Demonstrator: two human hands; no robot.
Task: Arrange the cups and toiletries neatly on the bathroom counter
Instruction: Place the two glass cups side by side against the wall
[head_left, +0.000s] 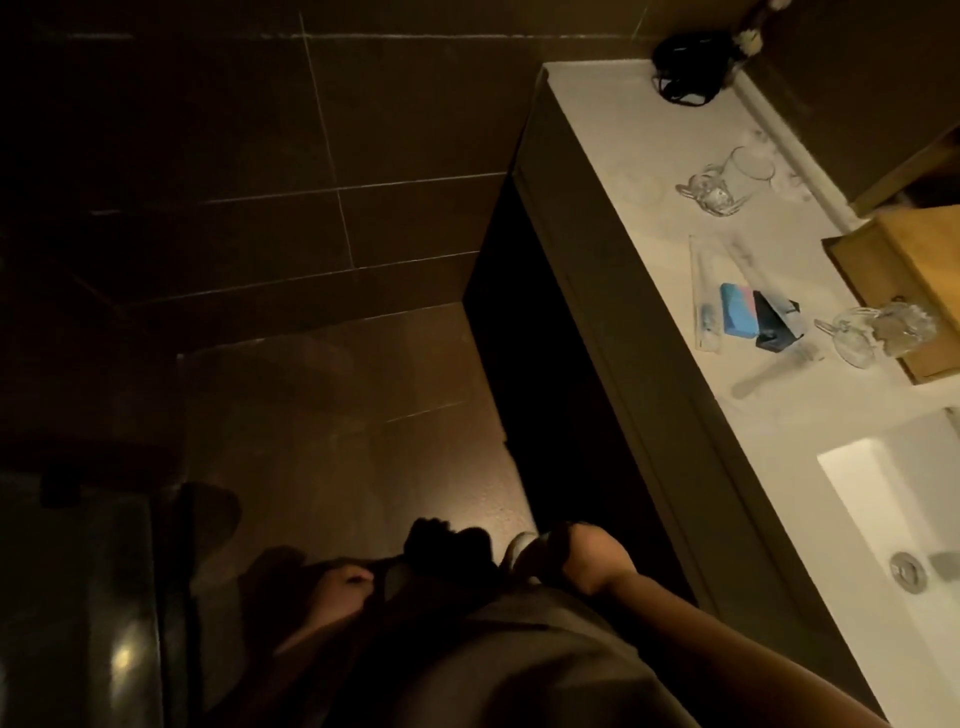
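Standing side-on to the counter, you have both hands low at your waist, well apart from anything on it. Your right hand hangs by the counter's dark front, fingers curled downward; whether it grips anything I cannot tell. Your left hand is in shadow on the far side of your body, loosely closed, and whether it holds something is just as unclear.

Everything you need lies ahead and to the right. Two glass mugs sit together toward the far end, one apparently tipped on its side. Nearer you, a third mug rests against a wooden tray. Between them are the toiletries: a clear toothbrush packet, a blue box and a dark box, touching one another. The packet's long axis runs roughly along the counter, away from you. The sink is nearest.

Your right hand is plainly closer, so it probably makes the first reach forward, up over the edge.
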